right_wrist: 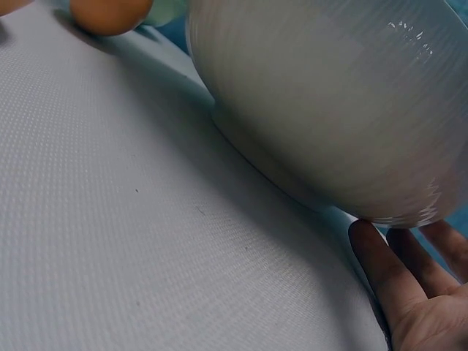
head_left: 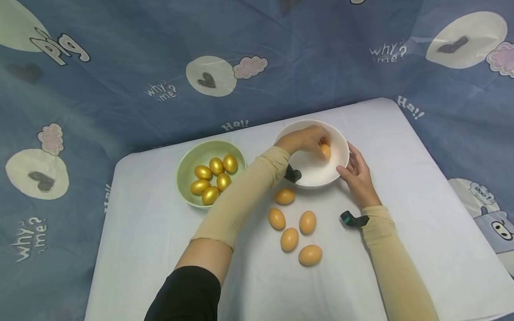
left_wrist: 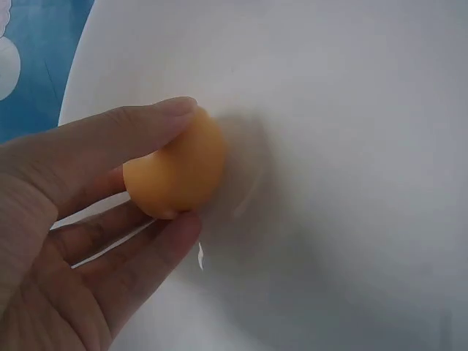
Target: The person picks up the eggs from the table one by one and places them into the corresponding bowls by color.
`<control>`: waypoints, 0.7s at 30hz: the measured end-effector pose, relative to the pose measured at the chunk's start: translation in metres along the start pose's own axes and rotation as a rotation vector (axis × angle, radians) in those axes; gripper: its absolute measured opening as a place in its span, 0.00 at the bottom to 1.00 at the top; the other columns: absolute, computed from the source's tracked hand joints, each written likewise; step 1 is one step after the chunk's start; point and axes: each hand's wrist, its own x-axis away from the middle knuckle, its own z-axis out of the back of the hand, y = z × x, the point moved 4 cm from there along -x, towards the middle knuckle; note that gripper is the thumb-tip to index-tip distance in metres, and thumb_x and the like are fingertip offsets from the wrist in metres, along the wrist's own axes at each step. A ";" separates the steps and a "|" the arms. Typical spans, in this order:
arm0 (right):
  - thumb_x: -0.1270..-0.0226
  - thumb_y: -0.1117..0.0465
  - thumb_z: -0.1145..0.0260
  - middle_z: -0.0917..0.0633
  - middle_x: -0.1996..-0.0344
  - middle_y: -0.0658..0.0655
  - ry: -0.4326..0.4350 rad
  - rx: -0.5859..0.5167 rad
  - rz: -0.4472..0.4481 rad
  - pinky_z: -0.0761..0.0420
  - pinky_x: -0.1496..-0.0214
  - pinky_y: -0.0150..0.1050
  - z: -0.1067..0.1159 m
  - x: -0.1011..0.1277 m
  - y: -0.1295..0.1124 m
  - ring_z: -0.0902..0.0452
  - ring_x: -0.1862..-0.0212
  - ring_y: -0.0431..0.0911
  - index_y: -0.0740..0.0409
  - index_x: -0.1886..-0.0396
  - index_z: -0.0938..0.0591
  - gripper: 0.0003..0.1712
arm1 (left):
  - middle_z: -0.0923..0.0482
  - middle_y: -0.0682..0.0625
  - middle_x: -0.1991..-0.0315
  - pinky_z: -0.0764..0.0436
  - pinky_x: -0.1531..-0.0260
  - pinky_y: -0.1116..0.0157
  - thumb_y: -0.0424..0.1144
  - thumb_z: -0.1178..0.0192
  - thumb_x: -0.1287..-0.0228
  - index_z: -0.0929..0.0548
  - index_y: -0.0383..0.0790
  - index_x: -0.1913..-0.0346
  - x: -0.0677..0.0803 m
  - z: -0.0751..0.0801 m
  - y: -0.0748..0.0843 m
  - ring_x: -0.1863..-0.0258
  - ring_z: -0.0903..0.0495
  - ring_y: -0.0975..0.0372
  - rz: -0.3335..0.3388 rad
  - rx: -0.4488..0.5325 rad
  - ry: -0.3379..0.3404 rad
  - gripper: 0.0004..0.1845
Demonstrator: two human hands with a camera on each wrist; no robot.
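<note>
In the head view my left hand (head_left: 309, 139) reaches into a white bowl (head_left: 311, 178) and pinches a brown egg (head_left: 325, 152). Seen from the left wrist, the thumb lies along one side of this egg (left_wrist: 179, 172) and the fingertips press the other, close to the bowl's inner wall. My right hand (head_left: 358, 175) holds the bowl's right side, its thumb at the rim. From the right wrist, the fingers (right_wrist: 387, 274) touch the bowl's outer wall (right_wrist: 314, 95) from below; the thumb is out of sight there.
Several brown eggs (head_left: 289, 240) lie on the white-covered table (head_left: 257, 285) in front of the white bowl. To the left stands a light green bowl (head_left: 184, 180) holding several golden eggs (head_left: 210, 195). A blue printed cloth (head_left: 160, 58) hangs behind the table.
</note>
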 end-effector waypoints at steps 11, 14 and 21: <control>0.27 0.62 0.34 0.42 0.17 0.58 0.006 0.027 -0.011 0.23 0.34 0.23 0.000 -0.002 -0.001 0.44 0.18 0.58 0.39 0.17 0.43 0.45 | 0.22 0.48 0.48 0.25 0.44 0.67 0.38 0.26 0.41 0.19 0.42 0.46 0.007 0.000 -0.003 0.49 0.26 0.60 0.069 -0.063 0.000 0.21; 0.27 0.63 0.34 0.42 0.17 0.57 0.007 0.023 -0.011 0.23 0.35 0.23 0.000 -0.002 0.000 0.44 0.18 0.58 0.39 0.17 0.43 0.45 | 0.22 0.47 0.46 0.24 0.43 0.67 0.38 0.26 0.40 0.20 0.42 0.44 0.007 0.000 -0.004 0.48 0.26 0.60 0.076 -0.067 -0.008 0.22; 0.26 0.64 0.35 0.42 0.17 0.58 0.008 0.013 -0.013 0.23 0.35 0.23 0.000 -0.001 0.000 0.44 0.18 0.58 0.39 0.17 0.44 0.45 | 0.21 0.43 0.38 0.24 0.36 0.66 0.38 0.25 0.40 0.21 0.40 0.38 0.015 0.004 0.000 0.39 0.23 0.56 0.050 -0.044 -0.023 0.27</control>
